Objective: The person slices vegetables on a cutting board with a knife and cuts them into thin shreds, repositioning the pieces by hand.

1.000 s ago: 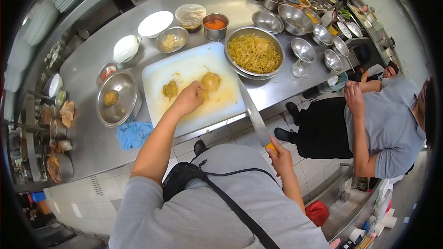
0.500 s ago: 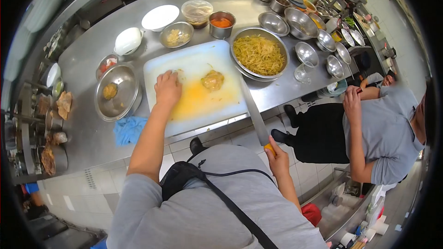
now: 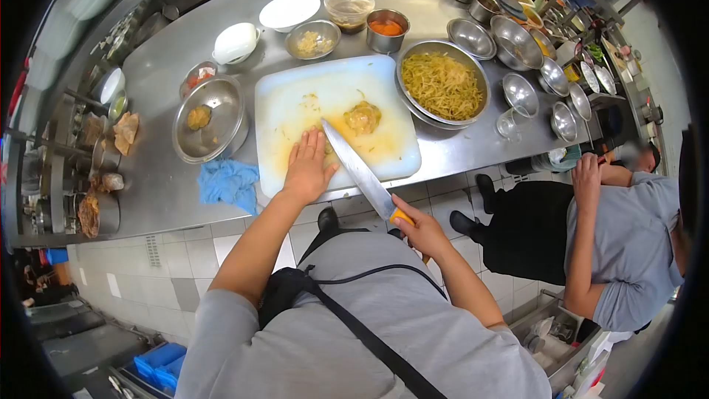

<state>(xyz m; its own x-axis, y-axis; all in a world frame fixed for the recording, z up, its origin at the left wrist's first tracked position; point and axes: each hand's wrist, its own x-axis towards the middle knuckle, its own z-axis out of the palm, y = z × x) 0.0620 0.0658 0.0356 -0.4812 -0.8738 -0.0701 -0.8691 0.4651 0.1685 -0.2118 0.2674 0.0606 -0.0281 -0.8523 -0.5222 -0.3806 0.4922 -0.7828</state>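
One bowl (image 3: 484,96) heaped with shreds (image 3: 443,86), knife (image 3: 360,173) in right hand (image 3: 421,227)

Knife (image 3: 360,170): orange handle, long blade slanting over board.
Cutting board (image 3: 281,96): white, flat, yellow-stained.
Food mound (image 3: 362,117): yellowish, glossy, on board.

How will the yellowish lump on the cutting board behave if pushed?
The yellowish lump has loose strands at its edge, so it would probably deform. Its glossy surface suggests it may slide on the cutting board.
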